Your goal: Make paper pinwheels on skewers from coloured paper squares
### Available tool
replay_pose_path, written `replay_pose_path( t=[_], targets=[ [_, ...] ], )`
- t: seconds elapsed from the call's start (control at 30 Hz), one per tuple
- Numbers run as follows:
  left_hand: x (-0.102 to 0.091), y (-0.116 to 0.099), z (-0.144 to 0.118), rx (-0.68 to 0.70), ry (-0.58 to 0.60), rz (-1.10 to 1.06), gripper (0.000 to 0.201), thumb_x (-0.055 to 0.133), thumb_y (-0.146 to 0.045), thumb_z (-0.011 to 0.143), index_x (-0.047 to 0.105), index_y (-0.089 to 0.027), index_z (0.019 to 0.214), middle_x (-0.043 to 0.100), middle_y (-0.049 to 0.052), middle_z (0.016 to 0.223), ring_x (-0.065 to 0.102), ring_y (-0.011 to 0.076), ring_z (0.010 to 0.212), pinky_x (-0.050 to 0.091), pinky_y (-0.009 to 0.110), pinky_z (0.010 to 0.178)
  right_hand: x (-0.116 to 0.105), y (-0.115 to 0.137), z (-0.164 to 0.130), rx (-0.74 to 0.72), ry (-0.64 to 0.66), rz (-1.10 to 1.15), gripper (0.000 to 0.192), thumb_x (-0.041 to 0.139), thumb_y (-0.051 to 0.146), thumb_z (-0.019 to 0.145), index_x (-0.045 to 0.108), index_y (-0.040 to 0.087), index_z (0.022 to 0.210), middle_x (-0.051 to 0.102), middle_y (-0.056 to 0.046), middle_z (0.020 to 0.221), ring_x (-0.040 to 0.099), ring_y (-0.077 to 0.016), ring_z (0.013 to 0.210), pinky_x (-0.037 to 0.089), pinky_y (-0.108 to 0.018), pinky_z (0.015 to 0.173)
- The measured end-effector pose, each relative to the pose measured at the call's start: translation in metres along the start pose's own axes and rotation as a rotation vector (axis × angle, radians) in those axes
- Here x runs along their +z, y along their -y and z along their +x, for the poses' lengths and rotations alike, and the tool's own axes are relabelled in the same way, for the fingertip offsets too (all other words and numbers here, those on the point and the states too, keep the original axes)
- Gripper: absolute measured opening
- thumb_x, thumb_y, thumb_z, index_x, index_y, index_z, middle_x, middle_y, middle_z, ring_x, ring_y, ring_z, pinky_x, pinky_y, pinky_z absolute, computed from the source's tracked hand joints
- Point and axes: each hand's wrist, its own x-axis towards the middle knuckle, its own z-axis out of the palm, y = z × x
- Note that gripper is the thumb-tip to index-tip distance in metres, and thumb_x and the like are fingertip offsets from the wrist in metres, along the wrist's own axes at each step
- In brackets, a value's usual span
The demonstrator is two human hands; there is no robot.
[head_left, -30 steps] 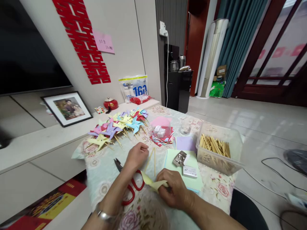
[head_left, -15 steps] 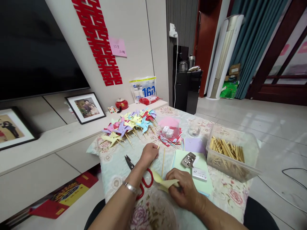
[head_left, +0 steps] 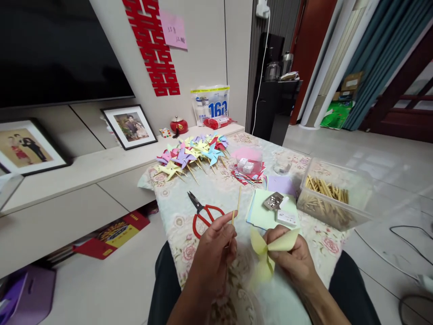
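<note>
My left hand (head_left: 218, 246) is closed on a thin wooden stick (head_left: 233, 218), held near upright. Just beyond its fingertips another wooden stick (head_left: 239, 198) lies on the tablecloth. My right hand (head_left: 293, 255) pinches a pale yellow paper pinwheel (head_left: 265, 253) at its middle, the blades folded in and the lower one blurred. The two hands are apart. To the left of them rest red-handled scissors (head_left: 203, 211), blades pointing away. Past my right hand, a metal tin of small pins (head_left: 273, 201) and a small white box (head_left: 286, 218) sit on green paper sheets (head_left: 260, 210).
Finished pinwheels (head_left: 203, 153) in several colours lie at the table's far left. A clear bin of wooden sticks (head_left: 333, 212) stands at the right. Behind the green sheets are purple paper (head_left: 280, 185), a pink-topped tub (head_left: 249, 159) on patterned paper and a clear glass dish (head_left: 282, 168).
My left hand has drawn back toward me with the stick, uncovering the scissors. My right hand has raised the yellow paper, now showing its pinwheel shape. The camera view has shifted.
</note>
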Motion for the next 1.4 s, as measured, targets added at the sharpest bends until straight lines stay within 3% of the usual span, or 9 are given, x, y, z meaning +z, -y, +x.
replay_pose_path(
  t=[0.13, 0.37, 0.47, 0.6, 0.7, 1.03, 1.4],
  targets=[
    [0.003, 0.007, -0.016, -0.014, 0.006, -0.01, 0.046, 0.08, -0.038, 0.073, 0.073, -0.018, 0.113, 0.052, -0.005, 0.06, 0.042, 0.0058, 0.05, 0.03, 0.018, 0.047, 0.009, 0.009, -0.009, -0.045, 0.092, -0.083, 0.013, 0.077, 0.032, 0.081, 0.072, 0.021, 0.086, 0.07, -0.004, 0.079, 0.062, -0.0171, 0.068, 0.047, -0.026, 0.059],
    [-0.004, 0.012, -0.033, 0.043, 0.003, 0.16, 0.038, 0.075, -0.041, 0.079, 0.076, -0.02, 0.111, 0.049, -0.004, 0.058, 0.038, 0.007, 0.052, 0.03, 0.019, 0.049, 0.022, 0.038, -0.008, -0.31, 0.22, -0.5, 0.009, 0.062, 0.018, 0.093, 0.069, 0.021, 0.087, 0.068, -0.004, 0.081, 0.064, -0.0171, 0.073, 0.048, -0.029, 0.065],
    [-0.006, 0.015, -0.037, 0.126, 0.03, 0.282, 0.032, 0.072, -0.04, 0.083, 0.077, -0.022, 0.109, 0.054, -0.002, 0.065, 0.046, 0.0097, 0.058, 0.036, 0.021, 0.053, 0.025, 0.045, -0.012, -0.419, 0.188, -0.613, 0.009, 0.062, 0.015, 0.092, 0.068, 0.021, 0.092, 0.065, -0.005, 0.087, 0.064, -0.0187, 0.078, 0.049, -0.032, 0.068],
    [-0.001, 0.01, -0.045, 0.274, 0.09, 0.422, 0.02, 0.07, -0.03, 0.082, 0.08, -0.025, 0.099, 0.065, 0.003, 0.085, 0.06, 0.0174, 0.08, 0.047, 0.027, 0.072, 0.028, 0.047, -0.016, -0.553, 0.094, -0.73, 0.011, 0.063, 0.016, 0.091, 0.07, 0.022, 0.097, 0.062, -0.008, 0.095, 0.06, -0.0238, 0.091, 0.048, -0.037, 0.074],
    [0.005, 0.005, -0.05, 0.34, 0.119, 0.481, 0.024, 0.067, -0.021, 0.079, 0.08, -0.028, 0.098, 0.068, 0.003, 0.088, 0.062, 0.0193, 0.084, 0.049, 0.029, 0.074, 0.028, 0.045, -0.017, -0.618, 0.045, -0.792, 0.014, 0.063, 0.014, 0.091, 0.07, 0.022, 0.1, 0.061, -0.009, 0.099, 0.058, -0.026, 0.097, 0.048, -0.041, 0.078],
    [0.008, 0.001, -0.055, 0.396, 0.154, 0.561, 0.027, 0.062, -0.019, 0.082, 0.08, -0.029, 0.1, 0.07, 0.005, 0.087, 0.064, 0.0211, 0.082, 0.051, 0.03, 0.071, 0.027, 0.043, -0.02, -0.576, 0.01, -0.797, 0.01, 0.06, 0.022, 0.095, 0.069, 0.025, 0.099, 0.059, -0.008, 0.097, 0.058, -0.0265, 0.094, 0.047, -0.043, 0.078],
    [-0.001, 0.008, -0.058, 0.489, 0.259, 0.679, 0.033, 0.057, -0.018, 0.092, 0.072, -0.034, 0.116, 0.065, 0.003, 0.094, 0.063, 0.0173, 0.086, 0.052, 0.028, 0.076, 0.029, 0.043, -0.018, -0.555, 0.022, -0.757, 0.01, 0.06, 0.019, 0.094, 0.069, 0.023, 0.097, 0.059, -0.007, 0.095, 0.058, -0.0242, 0.093, 0.046, -0.04, 0.077]
  ],
)
